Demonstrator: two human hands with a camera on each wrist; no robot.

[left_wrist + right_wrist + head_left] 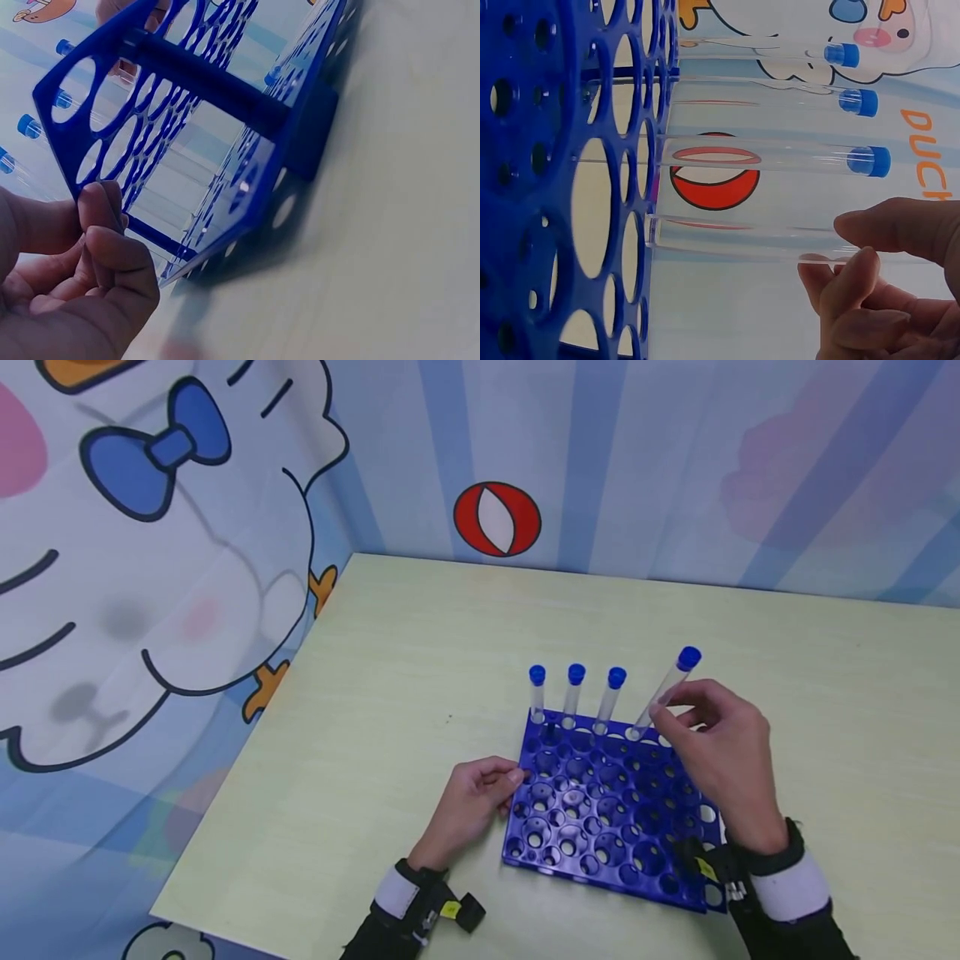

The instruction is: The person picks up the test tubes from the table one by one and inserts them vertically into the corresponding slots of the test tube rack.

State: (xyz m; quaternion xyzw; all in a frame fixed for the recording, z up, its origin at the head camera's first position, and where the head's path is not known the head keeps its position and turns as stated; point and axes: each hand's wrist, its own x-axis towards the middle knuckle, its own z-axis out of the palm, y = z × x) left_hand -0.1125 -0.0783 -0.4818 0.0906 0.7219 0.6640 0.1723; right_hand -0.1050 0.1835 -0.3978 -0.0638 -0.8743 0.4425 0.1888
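Note:
A blue plastic test tube rack, full of round holes in several sizes, lies before me on the table. My left hand pinches its left edge; the left wrist view shows thumb and fingers at a corner of the rack's upper plate. Between thumb and fingertips, my right hand holds a clear test tube with a blue cap, tilted over the back row. In the right wrist view the lower end of that test tube is right at the rack's hole plate. Three capped tubes stand in the back row.
The pale wooden table reaches back to a wall printed with cartoons and a red ball. A wrist camera on my left forearm sits near the rack's front left corner, and another wrist camera overlaps its right side.

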